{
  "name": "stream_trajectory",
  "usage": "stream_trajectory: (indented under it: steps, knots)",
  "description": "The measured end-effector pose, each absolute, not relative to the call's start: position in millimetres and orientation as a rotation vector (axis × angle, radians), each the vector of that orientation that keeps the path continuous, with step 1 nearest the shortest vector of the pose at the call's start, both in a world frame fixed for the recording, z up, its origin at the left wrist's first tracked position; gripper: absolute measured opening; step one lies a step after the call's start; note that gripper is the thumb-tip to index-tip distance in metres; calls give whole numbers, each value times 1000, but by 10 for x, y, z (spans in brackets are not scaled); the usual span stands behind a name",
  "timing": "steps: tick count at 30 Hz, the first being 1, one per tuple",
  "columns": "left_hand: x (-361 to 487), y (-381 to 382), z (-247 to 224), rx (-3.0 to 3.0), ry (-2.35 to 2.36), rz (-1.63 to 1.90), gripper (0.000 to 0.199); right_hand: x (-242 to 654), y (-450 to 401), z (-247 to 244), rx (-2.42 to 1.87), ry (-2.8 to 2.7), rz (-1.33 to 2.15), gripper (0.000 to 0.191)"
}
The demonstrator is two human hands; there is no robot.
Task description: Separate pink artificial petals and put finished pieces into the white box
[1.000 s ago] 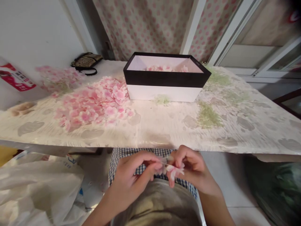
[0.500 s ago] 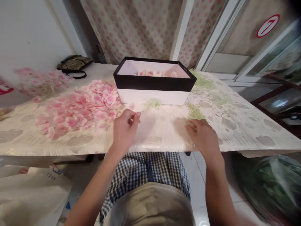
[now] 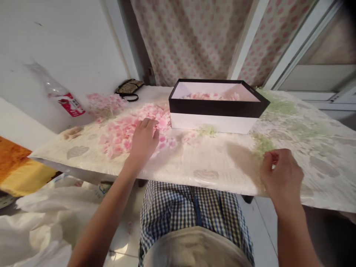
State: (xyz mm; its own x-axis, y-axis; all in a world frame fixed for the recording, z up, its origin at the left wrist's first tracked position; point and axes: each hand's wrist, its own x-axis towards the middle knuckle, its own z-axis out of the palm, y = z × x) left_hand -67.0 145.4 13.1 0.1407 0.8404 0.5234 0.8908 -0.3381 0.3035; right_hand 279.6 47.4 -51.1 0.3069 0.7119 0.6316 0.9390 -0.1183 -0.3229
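The pink petals [image 3: 130, 135] lie in a loose pile on the table [image 3: 178, 167], just beside the left side of a box [image 3: 214, 124]. The left hand [image 3: 143, 142] is open, and its fingers rest on the pile without grasping. The right hand [image 3: 280, 176] is half closed, with curled fingers, just beside green bits [image 3: 261, 146] on the table; I cannot tell if it holds something small. The box is black and white, open at the top, with more petals [image 3: 208, 96] inside. A small bag [image 3: 129, 89] lies at the far end of the table.
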Motion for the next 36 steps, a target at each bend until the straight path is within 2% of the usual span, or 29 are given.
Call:
stream_trajectory:
  steps: [3, 6, 13, 17, 21, 25, 30, 36]
  knots:
    - [-656, 1702, 178, -2364, -1684, -882, 29, 2805, 464, -536, -1887, -1415, -356, 9]
    - [-595, 1798, 218, -2363, -1678, -880, 15, 2816, 442, -541, -1860, -1432, -251, 14]
    - [-472, 1484, 230, -2530, -1758, -1492, 6, 2780, 409, -468, -1688, -1530, -289, 22]
    - [-234, 1123, 161, -2772, -1753, -1737, 8, 2702, 422, -451, -1588, -1502, -339, 25]
    - [32, 845, 18, -3022, -1830, -2102, 12, 2543, 467, -436, -1519, -1511, -314, 20]
    - [232, 700, -127, -3099, -1861, -2127, 12, 2348, 485, -368, -1278, -1608, -4, 15]
    - [385, 508, -127, -3120, -1856, -2111, 10, 2141, 285, -252, -958, -1496, 653, 21]
    - [409, 313, -58, -3104, -1732, -2068, 6, 2006, 61, -179, -850, -1499, 591, 28]
